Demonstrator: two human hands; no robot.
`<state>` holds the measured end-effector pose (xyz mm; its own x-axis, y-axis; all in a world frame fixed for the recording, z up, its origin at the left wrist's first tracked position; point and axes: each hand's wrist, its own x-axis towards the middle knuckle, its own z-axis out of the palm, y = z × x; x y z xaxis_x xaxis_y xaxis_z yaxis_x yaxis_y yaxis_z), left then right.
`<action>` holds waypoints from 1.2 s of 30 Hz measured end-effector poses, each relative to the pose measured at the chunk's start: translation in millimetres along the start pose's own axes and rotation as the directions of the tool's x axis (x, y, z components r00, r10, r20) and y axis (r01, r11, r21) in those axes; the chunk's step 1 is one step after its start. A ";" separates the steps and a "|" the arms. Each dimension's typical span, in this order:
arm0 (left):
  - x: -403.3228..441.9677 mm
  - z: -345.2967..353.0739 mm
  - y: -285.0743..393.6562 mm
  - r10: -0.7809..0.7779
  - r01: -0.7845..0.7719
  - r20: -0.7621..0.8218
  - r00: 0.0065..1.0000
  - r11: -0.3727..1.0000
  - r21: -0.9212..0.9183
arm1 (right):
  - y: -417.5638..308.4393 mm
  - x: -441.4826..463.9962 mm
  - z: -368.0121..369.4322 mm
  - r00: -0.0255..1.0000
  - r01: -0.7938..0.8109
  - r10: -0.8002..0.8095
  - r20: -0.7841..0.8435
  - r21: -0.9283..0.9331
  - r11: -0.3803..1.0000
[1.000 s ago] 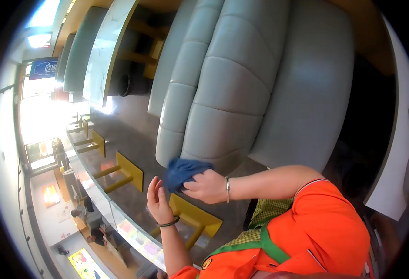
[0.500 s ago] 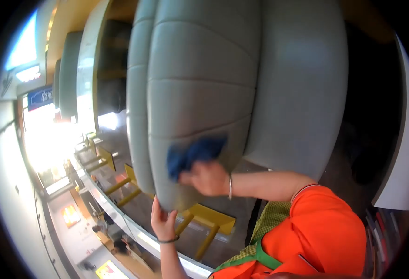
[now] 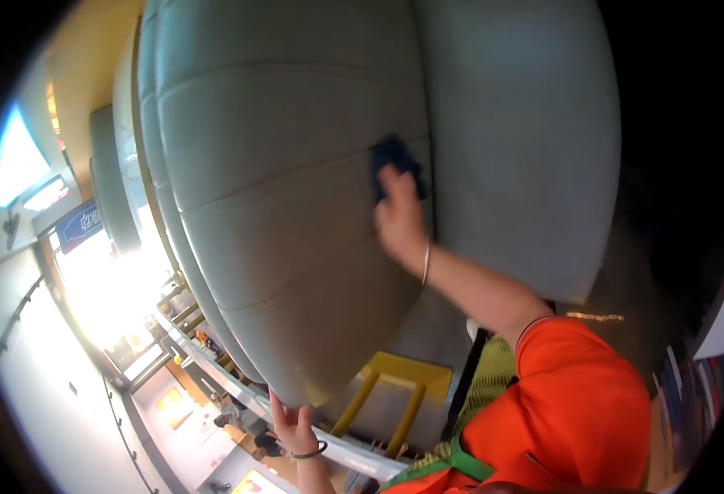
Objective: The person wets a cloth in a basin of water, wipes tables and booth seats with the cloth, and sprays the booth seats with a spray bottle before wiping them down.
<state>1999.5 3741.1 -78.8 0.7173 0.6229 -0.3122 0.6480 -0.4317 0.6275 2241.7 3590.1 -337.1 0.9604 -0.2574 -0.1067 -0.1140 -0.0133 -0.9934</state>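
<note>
My right hand [image 3: 401, 214] is closed on a dark blue cloth [image 3: 391, 156], pressed against a grey padded backrest [image 3: 288, 173] with stitched seams. The cloth lies close to the crease where the backrest meets the smooth grey seat [image 3: 527, 148]. At the lower end of the backrest is my left hand [image 3: 294, 428], its fingers apart and a fingertip at the backrest's edge. That hand wears a dark band on the wrist; a light bangle circles my right wrist.
A yellow-legged stool or stand [image 3: 411, 379] is beside the backrest's end. Books or folders [image 3: 691, 395] stand at the lower right. A long white ledge [image 3: 362, 457] runs behind my left hand. Bright glass [image 3: 115, 288] and a blue sign [image 3: 79, 226] are at the left.
My right hand has moved the cloth up and right across the backrest, toward the seat crease. The backrest fills more of the view. My left hand stays by the backrest's end.
</note>
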 end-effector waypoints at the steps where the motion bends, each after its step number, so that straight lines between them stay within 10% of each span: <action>1: 1.1 0.8 0.2 -0.003 0.003 -0.007 1.000 1.000 0.003 | -33.4 -39.9 0.9 0.872 -0.354 0.280 0.402 0.121 0.927; 3: 15.8 4.5 -7.7 0.021 -0.021 -0.022 1.000 1.000 -0.005 | -96.6 -120.8 15.4 0.825 0.277 -0.440 0.354 0.426 0.861; 7: 21.1 -7.4 -12.3 0.072 -0.072 0.030 0.997 0.997 0.016 | -48.1 -88.3 11.2 0.569 0.638 -0.701 0.430 0.307 0.707; 9: 20.8 -2.2 -9.2 0.130 -0.131 0.021 0.991 0.989 0.066 | 10.5 -57.1 -3.9 0.894 0.059 -0.024 0.448 -0.064 0.996; 11: 19.5 1.5 -2.7 0.116 -0.116 0.012 0.993 0.993 0.018 | 79.3 -57.7 -6.0 0.961 0.056 0.040 0.273 -0.334 0.941; 16: 45.3 -15.7 0.3 0.260 -0.266 0.133 0.956 0.963 0.031 | 131.6 -70.6 7.9 0.909 -0.417 0.418 0.005 -0.039 0.908; 19: 64.0 -13.2 0.9 0.383 -0.391 0.172 0.908 0.920 0.011 | 11.2 -137.4 37.7 0.990 -0.110 0.104 -0.096 -0.062 0.992; 26: 74.2 -16.4 5.9 0.395 -0.396 0.248 0.884 0.917 -0.050 | -119.3 -178.2 23.0 0.844 0.371 -0.360 0.398 0.052 0.927; 29: 71.7 -9.0 2.3 0.417 -0.425 0.199 0.887 0.905 0.001 | -43.5 -170.5 13.8 0.853 0.305 -0.200 0.482 -0.149 0.941; 31: 75.0 -3.2 2.7 0.464 -0.478 0.190 0.865 0.878 0.031 | 58.1 -152.0 27.3 0.987 -0.127 0.138 0.080 -0.121 0.984; 33: 72.6 -7.2 1.1 0.455 -0.477 0.212 0.865 0.876 0.067 | 123.5 -128.2 -9.7 0.922 -0.310 0.348 0.170 -0.214 0.926; 36: 69.3 1.6 4.6 0.506 -0.517 0.120 0.854 0.850 0.098 | 170.5 -141.3 7.9 0.931 -0.345 0.365 0.022 -0.278 0.897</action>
<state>2052.6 3781.2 -98.7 0.9713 0.2352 -0.0353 0.2051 -0.7531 0.6251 2088.5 3631.8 -491.8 0.8579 -0.2236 -0.4627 -0.5041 -0.1916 -0.8421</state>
